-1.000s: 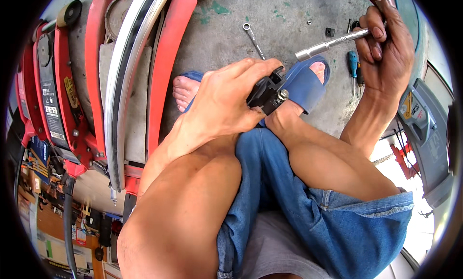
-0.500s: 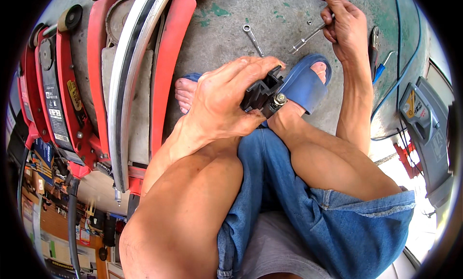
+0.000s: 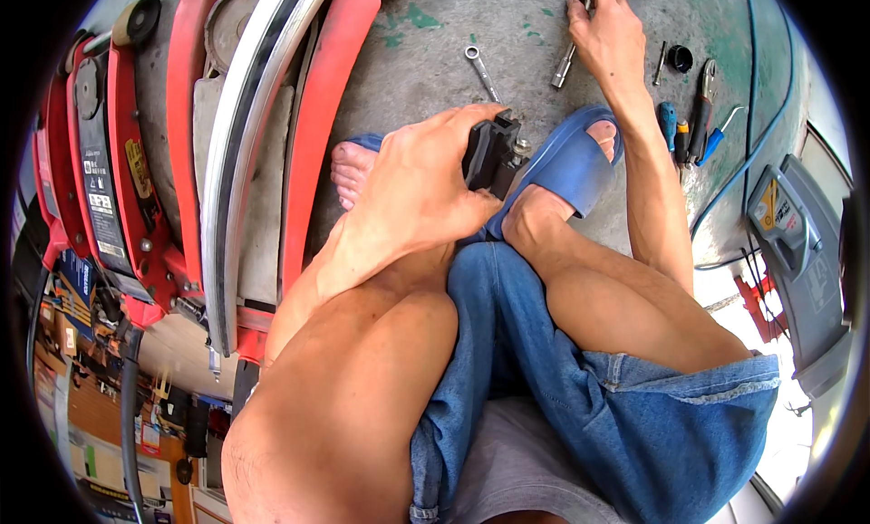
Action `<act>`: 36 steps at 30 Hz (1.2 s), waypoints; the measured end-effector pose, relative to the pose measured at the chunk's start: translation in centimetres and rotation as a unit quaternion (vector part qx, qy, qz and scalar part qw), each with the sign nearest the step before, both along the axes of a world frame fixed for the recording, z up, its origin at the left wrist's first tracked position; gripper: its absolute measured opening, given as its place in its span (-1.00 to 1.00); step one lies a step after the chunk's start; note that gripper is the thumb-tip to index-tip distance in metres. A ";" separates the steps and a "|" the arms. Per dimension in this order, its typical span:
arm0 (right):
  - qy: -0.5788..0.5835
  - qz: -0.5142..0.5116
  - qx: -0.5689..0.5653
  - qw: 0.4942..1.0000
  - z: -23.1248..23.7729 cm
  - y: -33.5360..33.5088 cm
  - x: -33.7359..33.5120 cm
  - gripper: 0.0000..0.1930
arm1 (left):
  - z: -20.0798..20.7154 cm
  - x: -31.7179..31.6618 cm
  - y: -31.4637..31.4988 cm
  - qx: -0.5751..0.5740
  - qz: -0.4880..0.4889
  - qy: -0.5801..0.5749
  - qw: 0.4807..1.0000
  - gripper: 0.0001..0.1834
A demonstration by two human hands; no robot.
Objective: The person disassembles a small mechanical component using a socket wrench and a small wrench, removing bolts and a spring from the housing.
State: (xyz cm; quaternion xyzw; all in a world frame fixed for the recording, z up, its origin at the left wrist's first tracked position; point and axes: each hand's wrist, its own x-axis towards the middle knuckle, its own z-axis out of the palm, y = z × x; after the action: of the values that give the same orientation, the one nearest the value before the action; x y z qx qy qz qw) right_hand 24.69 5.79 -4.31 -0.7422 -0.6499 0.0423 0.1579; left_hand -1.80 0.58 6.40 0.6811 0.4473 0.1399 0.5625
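My left hand (image 3: pixel 412 175) is closed around a black bracket-like part (image 3: pixel 489 153), holding it above my feet. A bolt with a nut (image 3: pixel 521 147) shows at that part's right side. Up and to the right, my right hand (image 3: pixel 614 37) grips a shiny L-shaped socket wrench (image 3: pixel 564 71); its bent end rises past the fingers and its socket end points down toward the floor. Between the two hands, a ring-ended wrench (image 3: pixel 480 67) lies on the concrete, its lower end reaching behind my left hand.
Right of my right forearm lie pliers (image 3: pixel 704 103), a teal-handled tool (image 3: pixel 668 122), an orange-and-black handle (image 3: pixel 681 142), a blue-handled tool (image 3: pixel 714 144) and a black round cap (image 3: pixel 679 58). Red floor jacks (image 3: pixel 317 134) and a curved rim (image 3: pixel 245 116) stand at left. Blue sandals (image 3: pixel 571 166) are on my feet.
My right hand has moved left with the socket wrench, which now stands steeper in the picture. My left hand has turned the black part, so its bolt faces more away. Tools at right have come into sight.
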 end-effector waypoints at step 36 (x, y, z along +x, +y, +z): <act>0.731 -0.025 -0.242 0.638 9.5 -8.5 0.3 -0.58 | -4.2 -0.7 3.6 -0.085 -0.019 0.232 0.969 -0.46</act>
State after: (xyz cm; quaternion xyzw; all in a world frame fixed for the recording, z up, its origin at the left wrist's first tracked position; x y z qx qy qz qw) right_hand 25.00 -2.72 5.21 -0.4968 -0.2708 0.7226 0.3972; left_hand -2.45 4.23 2.24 0.6529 0.5630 -0.0709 0.5017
